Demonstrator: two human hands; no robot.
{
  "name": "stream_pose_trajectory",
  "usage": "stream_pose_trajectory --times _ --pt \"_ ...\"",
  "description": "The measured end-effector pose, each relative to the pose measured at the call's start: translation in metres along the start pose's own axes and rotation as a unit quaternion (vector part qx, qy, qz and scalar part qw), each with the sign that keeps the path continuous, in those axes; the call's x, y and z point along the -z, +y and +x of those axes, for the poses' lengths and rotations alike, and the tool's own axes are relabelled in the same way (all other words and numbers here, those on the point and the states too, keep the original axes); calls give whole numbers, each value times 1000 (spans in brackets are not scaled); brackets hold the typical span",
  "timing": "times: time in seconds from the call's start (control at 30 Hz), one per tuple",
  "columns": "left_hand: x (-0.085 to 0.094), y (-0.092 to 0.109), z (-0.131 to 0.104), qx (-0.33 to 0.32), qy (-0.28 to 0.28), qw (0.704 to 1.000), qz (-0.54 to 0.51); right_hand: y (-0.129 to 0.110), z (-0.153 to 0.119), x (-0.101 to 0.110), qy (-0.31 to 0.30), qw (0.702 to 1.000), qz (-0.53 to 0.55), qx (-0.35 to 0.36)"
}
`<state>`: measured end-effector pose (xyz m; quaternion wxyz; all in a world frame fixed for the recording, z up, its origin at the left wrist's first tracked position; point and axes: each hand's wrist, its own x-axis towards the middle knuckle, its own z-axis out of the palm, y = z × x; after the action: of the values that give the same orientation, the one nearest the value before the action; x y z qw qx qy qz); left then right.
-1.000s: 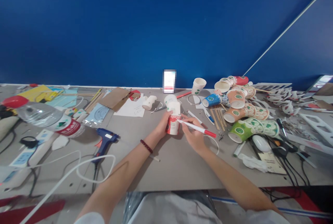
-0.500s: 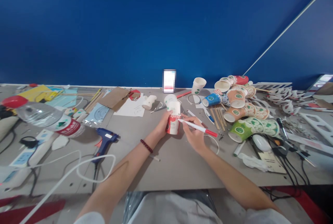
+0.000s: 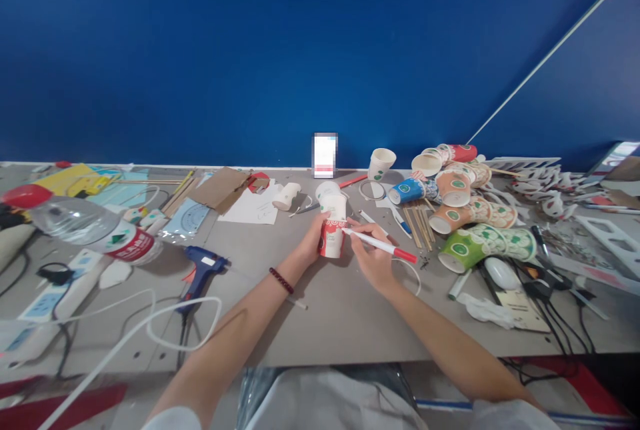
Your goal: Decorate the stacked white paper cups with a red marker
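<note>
In the middle of the table stands a red-and-white paper cup [image 3: 331, 243] with a white paper cup [image 3: 334, 205] stacked at its top. My left hand [image 3: 314, 238] is closed round the left side of the red-and-white cup. Between the fingers of my right hand [image 3: 373, 258] is a white marker with a red end [image 3: 383, 244]. The marker's tip meets the right side of the red-and-white cup, or lies very close to it. Just behind the stack sits another pale cup [image 3: 326, 189], partly hidden.
Patterned paper cups [image 3: 487, 243] lie heaped at the right, beside wooden sticks [image 3: 419, 225]. On the left are a blue glue gun [image 3: 204, 273], a large bottle [image 3: 90, 223] and a power strip [image 3: 47, 303]. A phone [image 3: 325, 154] leans on the blue wall.
Hardly anything differs. The red-and-white cup looks slightly turned in my left hand, and the marker stays at its side.
</note>
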<state>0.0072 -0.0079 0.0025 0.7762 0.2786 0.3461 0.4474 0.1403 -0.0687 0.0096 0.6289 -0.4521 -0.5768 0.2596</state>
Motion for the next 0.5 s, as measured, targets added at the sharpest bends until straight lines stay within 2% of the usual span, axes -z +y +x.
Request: stream_pose_trajectory --times 0.1,0.27,0.4,0.5 --pt "0 0 0 17 -11 1000 3 0 0 0 1 1000 -2 -5" --pt "0 0 1 5 14 1000 0 -1 1 0 4 1000 3 -9" --pt "1 -1 2 18 0 1000 -8 -1 1 0 11 1000 12 -7" --pt "0 0 1 21 14 1000 -15 0 0 0 11 1000 10 -14"
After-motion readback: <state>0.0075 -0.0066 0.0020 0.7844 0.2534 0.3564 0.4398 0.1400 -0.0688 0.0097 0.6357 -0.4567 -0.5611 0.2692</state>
